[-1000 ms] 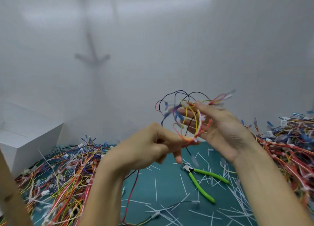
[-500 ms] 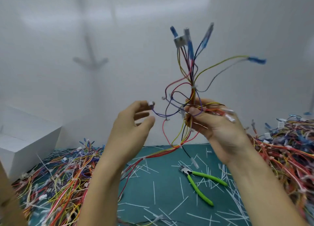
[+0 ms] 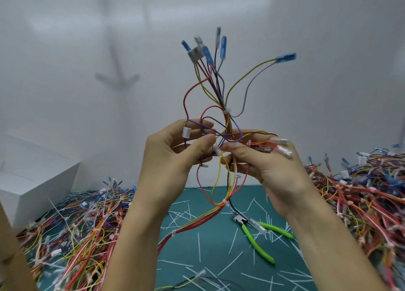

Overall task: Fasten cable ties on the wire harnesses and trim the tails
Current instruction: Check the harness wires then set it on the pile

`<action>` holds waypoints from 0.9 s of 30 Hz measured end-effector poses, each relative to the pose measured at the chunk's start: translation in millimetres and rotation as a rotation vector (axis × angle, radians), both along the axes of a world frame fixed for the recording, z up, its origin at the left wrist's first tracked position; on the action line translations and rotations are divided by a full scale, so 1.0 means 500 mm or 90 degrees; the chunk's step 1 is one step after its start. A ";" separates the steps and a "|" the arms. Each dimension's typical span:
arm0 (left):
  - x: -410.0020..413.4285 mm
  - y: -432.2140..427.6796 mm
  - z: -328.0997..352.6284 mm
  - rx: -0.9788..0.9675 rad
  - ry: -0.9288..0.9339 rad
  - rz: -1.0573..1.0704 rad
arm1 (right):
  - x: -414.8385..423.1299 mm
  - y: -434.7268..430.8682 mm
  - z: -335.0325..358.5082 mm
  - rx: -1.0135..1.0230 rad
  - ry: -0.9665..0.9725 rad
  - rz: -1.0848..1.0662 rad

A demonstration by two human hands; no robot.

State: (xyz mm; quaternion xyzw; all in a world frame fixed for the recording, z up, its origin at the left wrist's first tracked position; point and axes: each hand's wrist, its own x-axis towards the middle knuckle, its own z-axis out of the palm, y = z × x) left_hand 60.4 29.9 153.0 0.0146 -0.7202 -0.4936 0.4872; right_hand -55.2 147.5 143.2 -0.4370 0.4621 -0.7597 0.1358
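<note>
Green mat (image 3: 208, 258) strewn with cut tails (image 3: 236, 260). Wire piles left (image 3: 76, 225) and right (image 3: 361, 203). Cutters (image 3: 256, 236) on mat. White box (image 3: 37, 181) far left, white wall behind. Both hands raised above mat: left hand (image 3: 173, 159) pinches harness (image 3: 219, 98) wires, right hand (image 3: 269, 165) grips bundle, connectors fanning upward.

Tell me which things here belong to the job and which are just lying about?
In the job: wire harness, gripped by left hand and right hand; green cutters, lying on the mat.
Lying about: white box; trimmed tails; harness piles on both sides.
</note>
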 end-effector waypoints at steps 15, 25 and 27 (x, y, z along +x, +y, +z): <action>0.015 -0.022 -0.009 0.010 -0.298 -0.012 | -0.021 0.004 0.002 -0.072 -0.130 -0.098; 0.032 -0.055 -0.026 -0.116 -0.574 -0.104 | -0.053 -0.004 -0.015 -0.101 -0.267 -0.151; 0.034 -0.065 -0.031 -0.108 -0.571 -0.098 | -0.062 -0.005 -0.017 -0.105 -0.292 -0.155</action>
